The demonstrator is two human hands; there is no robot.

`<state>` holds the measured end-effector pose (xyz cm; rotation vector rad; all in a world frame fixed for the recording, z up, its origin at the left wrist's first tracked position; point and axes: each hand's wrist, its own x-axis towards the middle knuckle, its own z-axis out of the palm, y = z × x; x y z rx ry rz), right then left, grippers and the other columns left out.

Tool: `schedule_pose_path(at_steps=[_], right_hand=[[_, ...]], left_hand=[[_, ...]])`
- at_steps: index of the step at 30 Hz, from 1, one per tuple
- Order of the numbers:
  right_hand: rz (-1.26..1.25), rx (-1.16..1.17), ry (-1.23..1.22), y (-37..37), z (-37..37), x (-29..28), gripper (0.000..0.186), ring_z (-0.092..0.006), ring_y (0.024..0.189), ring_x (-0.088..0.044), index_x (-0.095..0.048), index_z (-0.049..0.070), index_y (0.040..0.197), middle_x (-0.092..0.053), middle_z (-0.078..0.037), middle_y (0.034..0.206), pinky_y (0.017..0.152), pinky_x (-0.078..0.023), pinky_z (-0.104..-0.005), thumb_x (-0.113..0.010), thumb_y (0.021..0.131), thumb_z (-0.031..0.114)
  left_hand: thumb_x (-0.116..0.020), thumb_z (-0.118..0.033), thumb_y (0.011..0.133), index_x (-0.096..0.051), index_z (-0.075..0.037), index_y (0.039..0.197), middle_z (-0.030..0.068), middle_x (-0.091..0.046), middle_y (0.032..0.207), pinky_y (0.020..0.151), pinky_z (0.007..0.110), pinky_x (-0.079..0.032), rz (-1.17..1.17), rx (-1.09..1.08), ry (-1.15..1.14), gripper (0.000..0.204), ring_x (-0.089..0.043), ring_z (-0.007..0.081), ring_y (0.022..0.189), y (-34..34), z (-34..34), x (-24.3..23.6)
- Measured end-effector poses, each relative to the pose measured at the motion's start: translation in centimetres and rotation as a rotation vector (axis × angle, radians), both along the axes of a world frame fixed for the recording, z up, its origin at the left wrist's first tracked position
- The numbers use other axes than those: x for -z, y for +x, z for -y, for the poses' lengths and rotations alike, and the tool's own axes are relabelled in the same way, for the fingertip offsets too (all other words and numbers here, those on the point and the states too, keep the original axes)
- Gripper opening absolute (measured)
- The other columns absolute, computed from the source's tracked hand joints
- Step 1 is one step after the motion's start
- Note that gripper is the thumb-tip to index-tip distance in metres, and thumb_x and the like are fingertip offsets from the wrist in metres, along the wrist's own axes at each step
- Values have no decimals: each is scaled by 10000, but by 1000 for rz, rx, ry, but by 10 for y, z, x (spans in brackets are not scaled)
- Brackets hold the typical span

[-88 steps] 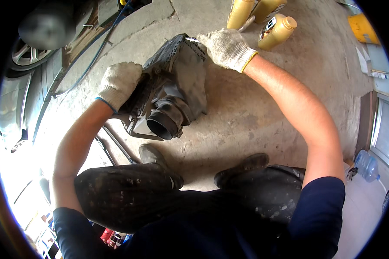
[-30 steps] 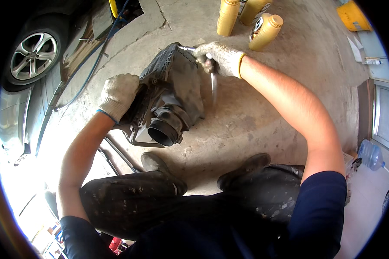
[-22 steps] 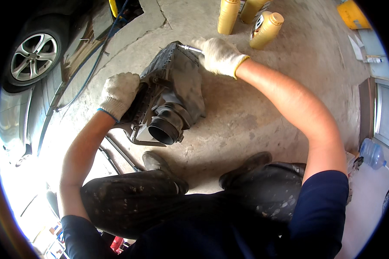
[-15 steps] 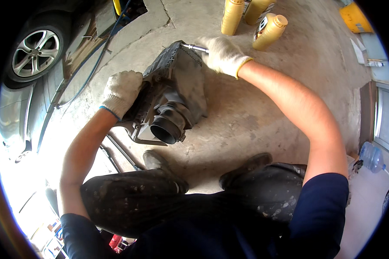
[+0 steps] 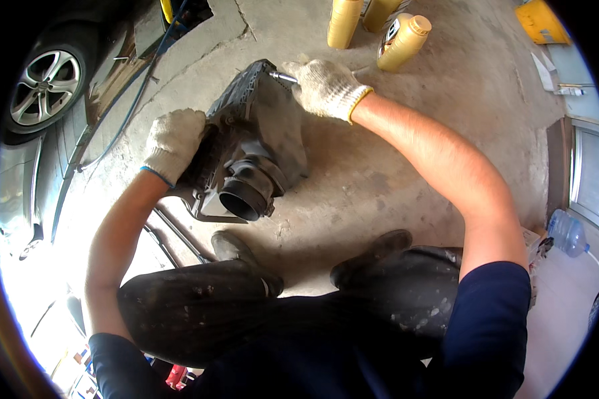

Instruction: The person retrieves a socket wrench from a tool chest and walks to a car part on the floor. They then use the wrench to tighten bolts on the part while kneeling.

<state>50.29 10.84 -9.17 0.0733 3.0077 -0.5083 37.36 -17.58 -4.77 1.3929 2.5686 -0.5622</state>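
Note:
A black plastic air filter housing [image 5: 273, 126] stands on the concrete floor in front of my feet. Its round duct opening [image 5: 244, 198] faces toward me. In a white knitted glove, my left hand [image 5: 175, 139] is closed on the housing's left side; its fingertips are partly hidden. My right hand [image 5: 326, 86], gloved too, is wrapped round a socket wrench [image 5: 284, 77]. The wrench's silver shaft reaches the far top corner of the housing, and its grip is mostly hidden by the glove.
Gold plastic bottles [image 5: 403, 44] stand beyond my right hand. A car wheel [image 5: 46, 88] and a blue hose [image 5: 130, 123] are at the left. Long dark rods [image 5: 180, 234] lie by my left boot [image 5: 236, 249]. On the right are a yellow bucket [image 5: 541, 23] and a clear water jug [image 5: 567, 233].
The whole scene has shifted slightly left in the picture. Both hands keep their holds, and the wrench's shaft stays at the housing's far corner.

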Motion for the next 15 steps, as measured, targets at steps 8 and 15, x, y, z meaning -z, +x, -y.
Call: schedule_pose_path(at_steps=[8,15], right_hand=[[-79,24,-426,29,16,-31,350,-383,899,-738,-717,109,1238,-758,-198,987,840,-600,-471,-675,908,217],[34,-69,-485,22,58,-38,381,-357,1078,-725,-694,35,1268,-741,-195,1168,906,-586,-402,-729,904,144]], left_hand=[[-610,-133,926,-746,-38,922,197,-747,935,773,452,-608,54,46,56,166,-752,363,898,4,-5,-12],[-621,-117,911,-767,2,916,240,-737,922,750,448,-617,72,30,71,188,-756,380,884,3,2,-8]])
